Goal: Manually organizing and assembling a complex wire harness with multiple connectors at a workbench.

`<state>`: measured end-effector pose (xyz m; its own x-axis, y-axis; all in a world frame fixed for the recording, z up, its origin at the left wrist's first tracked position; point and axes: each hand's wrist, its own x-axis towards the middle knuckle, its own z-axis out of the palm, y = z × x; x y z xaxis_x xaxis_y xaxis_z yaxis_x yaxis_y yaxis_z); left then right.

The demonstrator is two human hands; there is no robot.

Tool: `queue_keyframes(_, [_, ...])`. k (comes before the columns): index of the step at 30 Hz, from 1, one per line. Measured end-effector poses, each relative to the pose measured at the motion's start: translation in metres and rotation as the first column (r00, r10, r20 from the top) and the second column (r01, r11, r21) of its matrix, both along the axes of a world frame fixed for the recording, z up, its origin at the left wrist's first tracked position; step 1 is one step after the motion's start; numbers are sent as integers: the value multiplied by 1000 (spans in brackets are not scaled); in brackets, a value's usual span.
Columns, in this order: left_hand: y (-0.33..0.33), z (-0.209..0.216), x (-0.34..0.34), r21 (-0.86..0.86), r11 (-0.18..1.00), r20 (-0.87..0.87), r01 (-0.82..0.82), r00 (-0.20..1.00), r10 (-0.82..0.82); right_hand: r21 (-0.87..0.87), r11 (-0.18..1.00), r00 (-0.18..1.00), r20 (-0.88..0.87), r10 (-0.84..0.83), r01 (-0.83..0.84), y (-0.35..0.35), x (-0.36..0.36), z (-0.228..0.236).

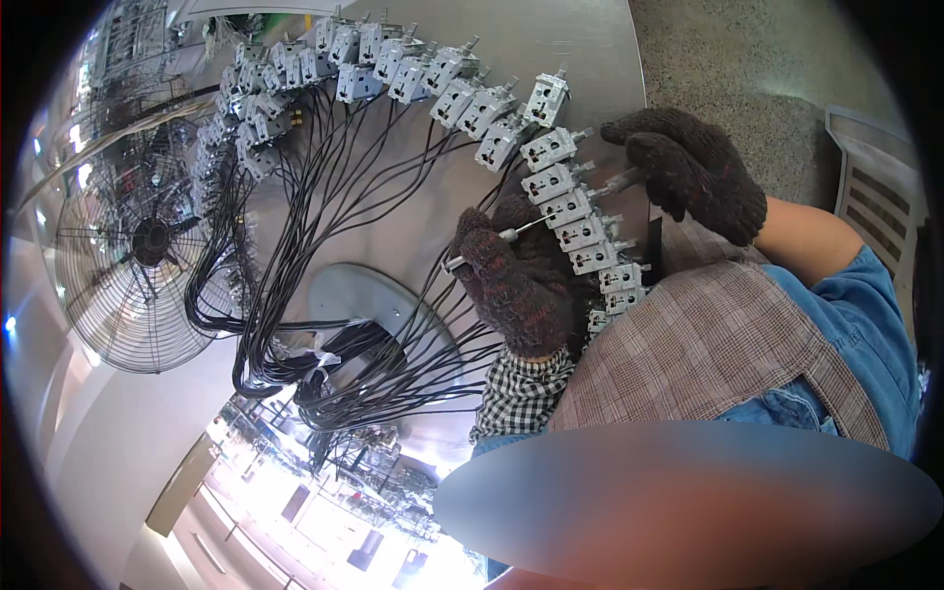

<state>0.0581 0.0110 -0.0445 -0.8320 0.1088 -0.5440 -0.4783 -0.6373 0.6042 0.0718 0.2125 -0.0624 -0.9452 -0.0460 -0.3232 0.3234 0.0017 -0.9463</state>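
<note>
My left hand [516,290], in a dark brown knitted glove, is closed on a slim screwdriver [509,234]. Its thin shaft points right, with the tip at or close to a grey metal switch-like block [567,208]. My right hand [693,172], gloved alike, has its fingers closed around a grey rod-shaped piece [619,183] at the right side of the same row. I cannot tell whether that piece is a tool or part of a block. Several similar blocks run in a curved row along the table edge near me, black cables trailing from the row.
Many more grey blocks [359,84] line the table's [580,39] far side. Black cables [295,226] gather in a bundle over a grey oval plate [339,285]. A wire-cage fan [147,241] stands at left, a slatted chair [880,187] at right.
</note>
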Motion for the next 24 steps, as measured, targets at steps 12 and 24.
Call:
queue_keyframes(12, [2,-4,5,-27,999,-55,-37,998,35,-124,990,991,127,-44,60,-1,1,5])
queue_keyframes(24, [4,7,2,73,997,75,30,997,-36,-50,998,924,-377,-63,47,-3,8,-16])
